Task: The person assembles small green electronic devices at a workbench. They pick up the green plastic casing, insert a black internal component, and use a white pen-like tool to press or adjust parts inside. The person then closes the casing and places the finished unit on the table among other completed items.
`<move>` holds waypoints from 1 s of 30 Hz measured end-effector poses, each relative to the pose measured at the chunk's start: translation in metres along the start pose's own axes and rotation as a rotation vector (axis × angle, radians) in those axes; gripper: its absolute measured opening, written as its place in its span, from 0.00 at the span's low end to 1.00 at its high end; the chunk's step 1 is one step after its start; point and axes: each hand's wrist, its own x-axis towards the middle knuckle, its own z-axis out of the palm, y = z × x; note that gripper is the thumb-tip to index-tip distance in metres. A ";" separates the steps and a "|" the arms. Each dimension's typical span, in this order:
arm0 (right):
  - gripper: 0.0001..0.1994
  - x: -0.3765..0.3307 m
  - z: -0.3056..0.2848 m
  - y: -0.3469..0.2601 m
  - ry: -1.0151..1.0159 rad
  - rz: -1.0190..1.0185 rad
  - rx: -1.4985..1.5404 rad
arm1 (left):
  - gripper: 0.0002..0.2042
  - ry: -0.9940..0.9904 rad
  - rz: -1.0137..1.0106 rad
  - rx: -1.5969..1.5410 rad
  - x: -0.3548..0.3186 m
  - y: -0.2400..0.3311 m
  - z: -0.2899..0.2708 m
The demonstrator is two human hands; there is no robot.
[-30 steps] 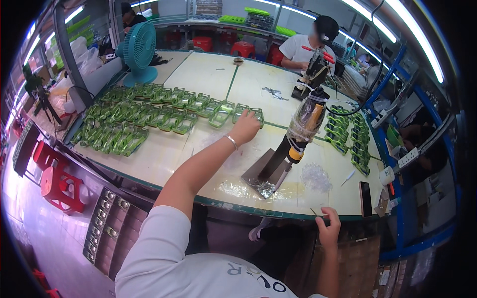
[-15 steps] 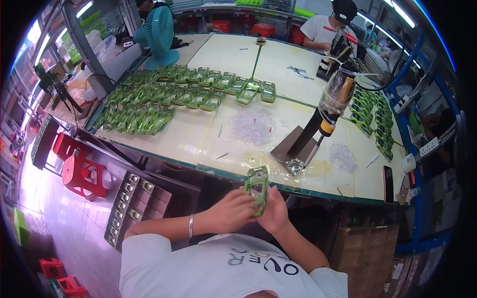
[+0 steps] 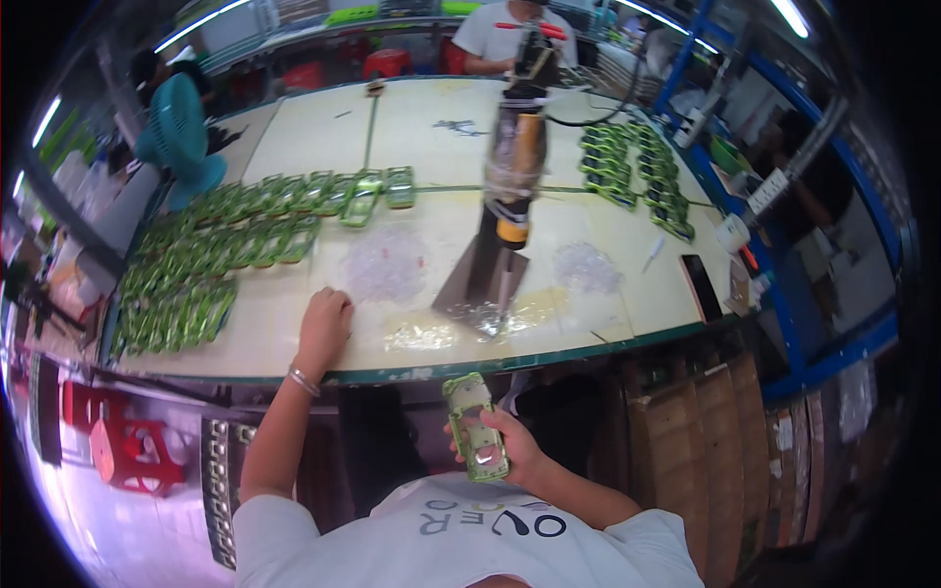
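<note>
My right hand (image 3: 512, 443) grips a green plastic housing (image 3: 474, 416), an oblong frame with openings, in front of my body just below the table's near edge. My left hand (image 3: 328, 328) rests at the near side of the tabletop with its fingers curled down. What the fingers hold, if anything, is hidden. Close to its right lies a loose pile of small clear plastic pieces (image 3: 384, 267) with a few red bits among them. Rows of similar green housings (image 3: 221, 240) cover the left part of the table.
A stand with a dark plate base (image 3: 480, 284) carries a plastic-wrapped tool (image 3: 515, 162) at the table's middle. Right of it are a second clear pile (image 3: 588, 267), more green housings (image 3: 637, 176) and a phone (image 3: 701, 287). A teal fan (image 3: 181, 137) stands far left; a co-worker (image 3: 480, 44) is across.
My left hand has let go of the green housing and reached forward and left onto the table. My right hand keeps the housing, now lower and turned. The whole view has shifted.
</note>
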 end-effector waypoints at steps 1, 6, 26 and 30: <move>0.21 -0.001 -0.013 0.002 -0.005 -0.034 -0.023 | 0.02 -0.012 0.017 0.041 0.002 0.005 0.003; 0.20 -0.013 -0.018 -0.002 0.047 -0.043 0.019 | 0.03 0.061 -0.112 -0.157 -0.007 0.009 -0.003; 0.19 -0.033 -0.036 -0.015 0.043 -0.130 0.025 | 0.06 -0.103 -0.467 -0.779 -0.045 0.070 -0.004; 0.18 -0.039 -0.034 -0.017 0.069 -0.170 0.004 | 0.07 -0.081 -0.425 -0.947 -0.048 0.085 -0.007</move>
